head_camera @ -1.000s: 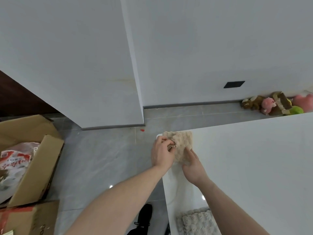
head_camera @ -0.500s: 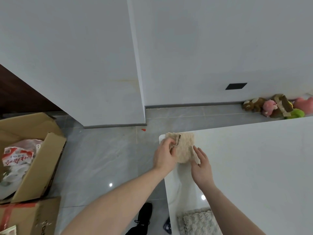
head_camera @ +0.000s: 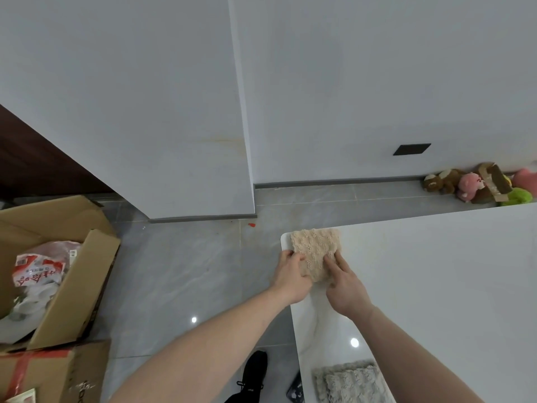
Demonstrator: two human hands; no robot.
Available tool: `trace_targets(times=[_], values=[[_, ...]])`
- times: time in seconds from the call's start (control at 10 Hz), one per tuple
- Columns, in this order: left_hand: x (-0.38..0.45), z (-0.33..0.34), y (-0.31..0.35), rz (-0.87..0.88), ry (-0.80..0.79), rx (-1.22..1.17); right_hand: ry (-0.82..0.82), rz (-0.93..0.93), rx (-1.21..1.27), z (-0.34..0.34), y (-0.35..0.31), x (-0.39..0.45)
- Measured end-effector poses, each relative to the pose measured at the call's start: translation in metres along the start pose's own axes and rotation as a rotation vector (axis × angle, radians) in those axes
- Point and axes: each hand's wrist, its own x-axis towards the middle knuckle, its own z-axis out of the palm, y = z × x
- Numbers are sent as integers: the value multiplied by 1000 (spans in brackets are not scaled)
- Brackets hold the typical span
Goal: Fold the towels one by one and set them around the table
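A small beige towel (head_camera: pixel 315 254), nubby and folded into a rough square, lies on the far left corner of my smooth white bench (head_camera: pixel 436 286). My left hand (head_camera: pixel 290 276) sits at its 8 o'clock edge, fingers curled onto the cloth there. My right hand (head_camera: pixel 344 282) lies flat at its 5 o'clock edge, fingers straight and slightly spread, pressing the fabric down. A fluffy grey towel (head_camera: pixel 348 382) rests on the bench at 6 o'clock, near my right forearm. On the grey tiled floor (head_camera: pixel 189 271) at 9 o'clock, an open cardboard box (head_camera: pixel 72 271) holds a red-and-white plastic bag (head_camera: pixel 37 271).
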Motion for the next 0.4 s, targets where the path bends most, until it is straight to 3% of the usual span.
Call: trace_targets(times=[0.1, 0.2, 0.3, 0.4], values=[[-8, -5, -1, 183, 124, 287, -48, -5, -62, -7, 1, -1], [-9, -9, -1, 233, -142, 535, -130, -31, -132, -19, 1, 2], [-15, -13, 5, 173, -224, 550, -154, -9, -126, -43, -7, 1], [-32, -13, 14, 193, -135, 481, -31, -54, -32, -46, -6, -19]])
